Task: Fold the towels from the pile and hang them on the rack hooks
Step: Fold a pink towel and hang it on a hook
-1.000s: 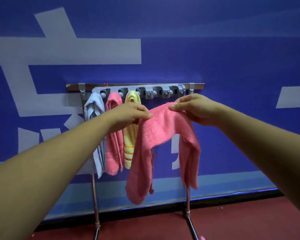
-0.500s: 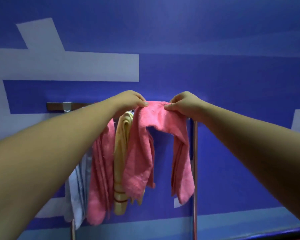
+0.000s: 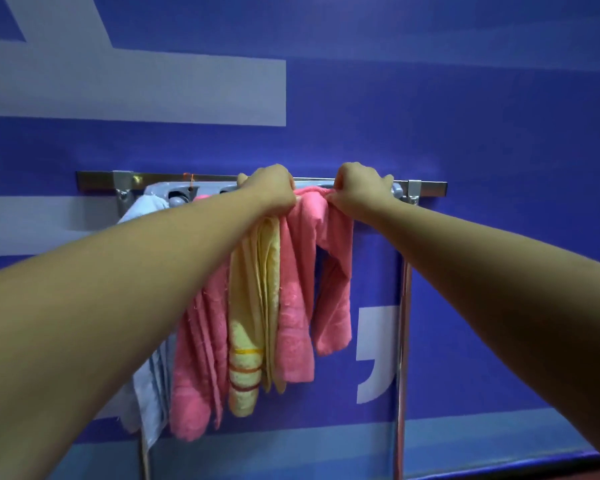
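Count: four towels, two hands, two rack posts, two brackets, one top bar.

Left end: steel top bar (image 3: 96, 180) jutted past the left bracket (image 3: 123, 190), with bare blue wall (image 3: 482, 116) beyond its tip. The grey hook strip (image 3: 160, 188) sat just under the bar, mostly covered; one round knob (image 3: 175, 201) showed, so the hooks could not be counted.

Light blue towel (image 3: 149, 389) hung first, its lower part beside the left post (image 3: 144, 459). Hung pink towel (image 3: 194, 358) came next, touching it. Yellow striped towel (image 3: 253, 306) was third, pressed between the two pinks, stripes near its bottom edge.

Left hand (image 3: 269, 192) was at the strip, fingers curled, pinching the top edge of the held pink towel (image 3: 300, 271). That towel was up at rack height, fourth in line, touching the yellow one. It draped in two falls, a longer left one and a shorter right one, with a gap of wall between them. Whether it sat on a hook was hidden by the hands.

Right hand (image 3: 359, 188) had curled fingers gripping the same top edge on the right side.

Open room: a strip of wall lay between the right fall and the right post (image 3: 400, 375). The right bracket (image 3: 413, 192) was near the right hand, with a short bar end past it. The bottom edges of all four towels hung free.
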Demonstrator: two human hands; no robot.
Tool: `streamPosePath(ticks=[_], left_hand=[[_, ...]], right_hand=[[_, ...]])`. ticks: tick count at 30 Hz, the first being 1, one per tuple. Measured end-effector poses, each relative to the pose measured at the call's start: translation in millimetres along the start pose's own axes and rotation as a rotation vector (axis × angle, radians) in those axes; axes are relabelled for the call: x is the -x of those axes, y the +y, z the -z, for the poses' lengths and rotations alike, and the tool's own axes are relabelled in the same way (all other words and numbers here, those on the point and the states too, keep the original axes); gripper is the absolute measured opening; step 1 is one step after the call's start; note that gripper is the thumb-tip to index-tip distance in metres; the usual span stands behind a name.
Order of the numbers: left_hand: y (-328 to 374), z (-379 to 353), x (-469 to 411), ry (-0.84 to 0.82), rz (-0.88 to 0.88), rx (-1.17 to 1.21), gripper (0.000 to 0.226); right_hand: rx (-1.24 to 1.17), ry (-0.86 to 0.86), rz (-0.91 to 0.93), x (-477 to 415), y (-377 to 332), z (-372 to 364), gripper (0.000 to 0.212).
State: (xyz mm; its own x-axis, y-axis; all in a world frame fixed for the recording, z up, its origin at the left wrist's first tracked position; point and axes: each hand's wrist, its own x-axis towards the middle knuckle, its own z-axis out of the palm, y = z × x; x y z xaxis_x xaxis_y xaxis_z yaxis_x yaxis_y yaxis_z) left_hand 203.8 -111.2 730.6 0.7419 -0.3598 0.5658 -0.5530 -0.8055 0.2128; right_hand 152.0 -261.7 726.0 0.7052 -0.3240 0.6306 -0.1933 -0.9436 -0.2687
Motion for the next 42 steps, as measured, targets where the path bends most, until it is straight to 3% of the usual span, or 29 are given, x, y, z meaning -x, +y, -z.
streamPosePath(ticks=[2, 7, 11, 13, 16, 20, 23, 29, 32, 38, 42], left_hand=[[1, 3, 2, 0.000, -0.046, -0.043, 0.016], [-5, 12, 31, 0.076, -0.244, 0.053, 0.010], [-15, 13, 54, -0.052, -0.352, 0.013, 0.051], [-14, 12, 56, -0.036, -0.375, -0.054, 0.056], [-6, 9, 56, 0.024, -0.339, -0.071, 0.033], [4, 5, 64, 0.048, -0.273, 0.001, 0.003], [8, 1, 66, 0.089, -0.260, -0.093, 0.013], [-3, -9, 68, 0.017, -0.211, -0.089, 0.005], [0, -14, 72, -0.019, -0.117, 0.095, 0.019], [8, -17, 78, -0.161, -0.059, 0.444, 0.055], [3, -21, 86, -0.192, -0.069, 0.483, 0.051]], right_hand=[[0.030, 0.035, 0.047, 6, 1, -2, 0.037], [-0.066, 0.148, 0.242, 37, 2, 1, 0.020], [-0.460, -0.078, 0.240, 67, 5, 5, 0.016], [-0.575, -0.219, 0.221, 79, 3, 6, 0.009], [-0.710, -0.285, 0.102, 80, 6, 4, 0.019], [-0.680, -0.285, 0.008, 78, 13, -12, 0.021], [-0.561, -0.170, 0.016, 76, 13, -18, 0.018], [-0.555, 0.060, 0.077, 60, 17, -6, 0.015], [-0.503, 0.004, 0.101, 61, 17, -10, 0.014], [-0.682, -0.117, 0.056, 71, 20, -21, 0.011], [-0.772, -0.195, 0.101, 88, 16, -23, 0.018]])
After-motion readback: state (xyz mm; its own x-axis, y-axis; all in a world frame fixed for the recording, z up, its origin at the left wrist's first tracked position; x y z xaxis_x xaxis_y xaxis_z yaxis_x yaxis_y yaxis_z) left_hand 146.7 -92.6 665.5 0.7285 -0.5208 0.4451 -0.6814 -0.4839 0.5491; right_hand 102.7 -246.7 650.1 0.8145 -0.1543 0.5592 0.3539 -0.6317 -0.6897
